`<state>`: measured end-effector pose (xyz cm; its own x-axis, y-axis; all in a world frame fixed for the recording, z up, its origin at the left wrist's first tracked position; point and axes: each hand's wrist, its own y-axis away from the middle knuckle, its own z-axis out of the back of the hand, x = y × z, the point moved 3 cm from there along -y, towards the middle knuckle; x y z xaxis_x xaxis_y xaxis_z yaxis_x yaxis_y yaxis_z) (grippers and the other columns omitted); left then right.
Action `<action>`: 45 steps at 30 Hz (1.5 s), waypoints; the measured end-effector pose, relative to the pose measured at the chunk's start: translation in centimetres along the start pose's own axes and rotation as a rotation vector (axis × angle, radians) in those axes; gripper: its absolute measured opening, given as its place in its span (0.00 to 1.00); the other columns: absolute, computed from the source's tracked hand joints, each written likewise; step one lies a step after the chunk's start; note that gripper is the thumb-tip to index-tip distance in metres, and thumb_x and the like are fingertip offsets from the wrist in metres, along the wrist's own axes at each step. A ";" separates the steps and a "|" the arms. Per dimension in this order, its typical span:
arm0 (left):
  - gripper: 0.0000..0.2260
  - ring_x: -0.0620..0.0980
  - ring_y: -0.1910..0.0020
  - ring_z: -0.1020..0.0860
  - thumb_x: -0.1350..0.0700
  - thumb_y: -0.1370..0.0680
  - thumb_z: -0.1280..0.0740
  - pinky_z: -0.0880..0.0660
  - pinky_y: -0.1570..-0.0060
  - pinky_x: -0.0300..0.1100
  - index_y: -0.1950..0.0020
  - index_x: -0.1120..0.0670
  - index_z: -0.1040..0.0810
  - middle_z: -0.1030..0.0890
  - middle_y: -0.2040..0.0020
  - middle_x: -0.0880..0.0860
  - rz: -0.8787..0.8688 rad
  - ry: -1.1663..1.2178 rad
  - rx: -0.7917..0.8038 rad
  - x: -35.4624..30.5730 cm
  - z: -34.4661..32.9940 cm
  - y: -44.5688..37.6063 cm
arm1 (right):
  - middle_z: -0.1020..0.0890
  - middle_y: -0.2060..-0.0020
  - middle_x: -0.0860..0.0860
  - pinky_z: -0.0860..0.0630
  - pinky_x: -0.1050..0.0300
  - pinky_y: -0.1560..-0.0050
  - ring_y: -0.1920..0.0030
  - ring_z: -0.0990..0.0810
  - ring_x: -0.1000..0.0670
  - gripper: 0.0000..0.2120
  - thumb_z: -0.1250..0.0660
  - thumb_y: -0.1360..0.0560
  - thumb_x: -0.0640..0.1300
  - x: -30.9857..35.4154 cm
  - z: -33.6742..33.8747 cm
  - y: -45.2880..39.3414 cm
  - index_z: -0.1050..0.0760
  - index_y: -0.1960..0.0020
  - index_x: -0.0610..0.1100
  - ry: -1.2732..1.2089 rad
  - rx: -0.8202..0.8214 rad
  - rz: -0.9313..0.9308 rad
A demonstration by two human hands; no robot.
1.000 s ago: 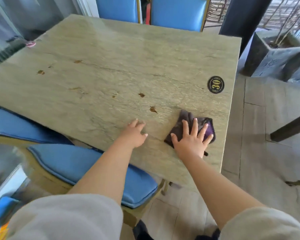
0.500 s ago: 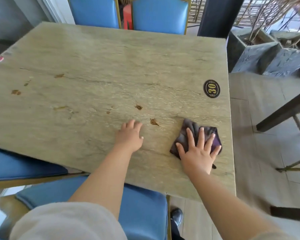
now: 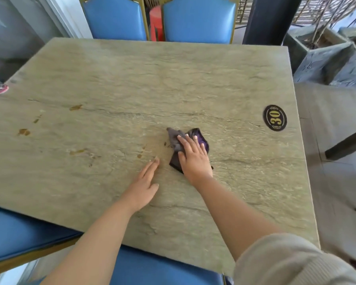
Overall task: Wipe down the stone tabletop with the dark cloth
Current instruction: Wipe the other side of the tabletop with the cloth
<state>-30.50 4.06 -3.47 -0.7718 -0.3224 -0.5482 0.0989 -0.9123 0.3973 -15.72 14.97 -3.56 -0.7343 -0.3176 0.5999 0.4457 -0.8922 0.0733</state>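
Observation:
The greenish stone tabletop [image 3: 193, 83] fills most of the head view. A dark grey and purple cloth [image 3: 174, 137] lies crumpled near its middle. My right hand [image 3: 193, 159] presses flat on the cloth, fingers spread over it. My left hand [image 3: 143, 186] rests palm down on the bare stone just left of the cloth, fingers extended and holding nothing. Brown stains [image 3: 75, 108] dot the left half of the tabletop, and small dark specks [image 3: 165, 144] sit right at the cloth's left edge.
A black oval plate numbered 30 [image 3: 274, 118] is fixed near the right edge. A red-and-white sticker [image 3: 1, 89] sits at the far left edge. Blue chairs [image 3: 199, 19] stand at the far side and blue seats [image 3: 19, 231] at the near side. Stone planters [image 3: 329, 58] stand right.
My right hand has slid the cloth from the near right corner up and left toward the table's middle, over the brown spots there. My left hand stayed flat beside it.

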 end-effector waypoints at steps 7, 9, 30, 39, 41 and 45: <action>0.26 0.32 0.27 0.53 0.61 0.17 0.44 0.57 0.29 0.32 0.22 0.44 0.45 0.48 0.25 0.35 -0.137 0.178 0.108 1.3 2.0 -0.3 | 0.53 0.21 0.53 0.64 0.50 0.24 0.22 0.60 0.48 0.28 0.47 0.20 0.51 0.7 -1.4 4.7 0.50 0.22 0.55 0.092 -0.234 -0.391; 0.26 0.35 0.26 0.50 0.63 0.18 0.45 0.54 0.29 0.33 0.23 0.45 0.42 0.44 0.25 0.38 -0.163 0.206 0.089 1.6 2.4 -0.5 | 0.54 0.21 0.53 0.65 0.50 0.25 0.22 0.61 0.48 0.28 0.45 0.21 0.51 2.7 -2.7 5.1 0.50 0.22 0.55 0.092 -0.175 -0.352; 0.31 0.49 0.21 0.53 0.41 0.20 0.61 0.51 0.23 0.53 0.21 0.56 0.46 0.48 0.20 0.53 -0.216 -0.409 -0.394 5.8 5.1 -7.0 | 0.57 0.21 0.47 0.63 0.36 0.26 0.23 0.62 0.38 0.36 0.49 0.25 0.62 -0.7 -0.6 -3.6 0.56 0.21 0.54 0.296 -0.320 -0.886; 0.30 0.50 0.22 0.48 0.45 0.21 0.54 0.52 0.23 0.53 0.21 0.58 0.46 0.45 0.21 0.54 -0.242 -0.270 -0.406 5.8 5.5 -6.9 | 0.41 0.24 0.59 0.60 0.57 0.24 0.23 0.52 0.55 0.25 0.45 0.22 0.42 7.3 -4.5 -8.7 0.34 0.28 0.59 -0.005 -0.017 -0.032; 0.30 0.51 0.22 0.47 0.47 0.22 0.54 0.51 0.23 0.54 0.21 0.59 0.46 0.44 0.21 0.55 -0.246 -0.227 -0.409 5.9 5.5 -6.8 | 0.34 0.27 0.59 0.55 0.60 0.25 0.24 0.44 0.56 0.24 0.44 0.24 0.36 6.3 -3.1 -8.4 0.26 0.34 0.56 -0.161 0.014 0.055; 0.30 0.50 0.21 0.50 0.47 0.21 0.55 0.52 0.23 0.53 0.21 0.58 0.48 0.45 0.21 0.55 -0.252 -0.267 -0.406 5.8 5.5 -6.7 | 0.34 0.26 0.54 0.52 0.49 0.23 0.24 0.43 0.52 0.24 0.43 0.25 0.37 1.3 0.5 -12.9 0.27 0.33 0.54 -0.086 -0.168 -0.144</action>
<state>-39.11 9.72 -5.25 -0.9303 -0.0545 -0.3627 0.0843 -0.9942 -0.0667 -22.21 26.23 -3.32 -0.7343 -0.1612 0.6594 0.2431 -0.9694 0.0338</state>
